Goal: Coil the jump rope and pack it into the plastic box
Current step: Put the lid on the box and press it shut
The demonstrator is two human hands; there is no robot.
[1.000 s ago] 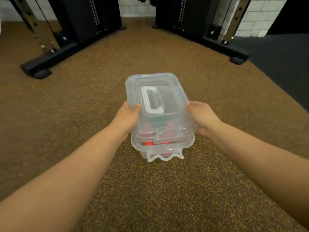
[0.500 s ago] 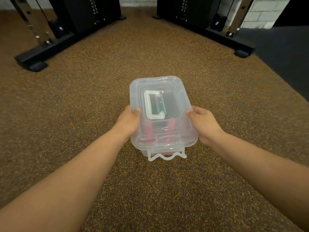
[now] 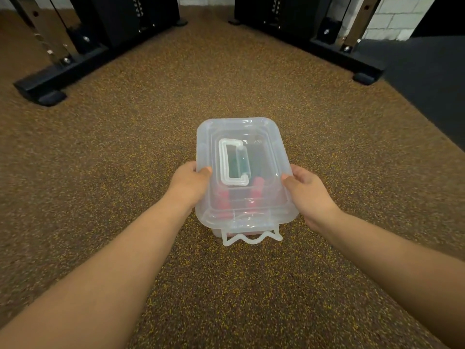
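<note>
Clear rectangular plastic box (image 3: 241,172), lid (image 3: 261,159) on with white carry handle (image 3: 232,162) folded flat, now lower and closer to the speckled brown rubber gym floor (image 3: 151,122) than a second ago, likely being set down. Red-handled jump rope (image 3: 254,192) dimly visible through the lid, already inside, red and green shapes blurred by the plastic. Near-end wavy white latch (image 3: 251,238) hanging down, seemingly not clipped over the lid; packing apparently done but for closing. Whether the box base touches the floor: cannot tell. Left hand (image 3: 188,185) clamped on the left long side, thumb over the lid edge; right hand (image 3: 307,192) clamped likewise on the right side. Both forearms stretched forward and down, roughly symmetrical. Black weight-machine bases (image 3: 57,76) well apart beyond.
</note>
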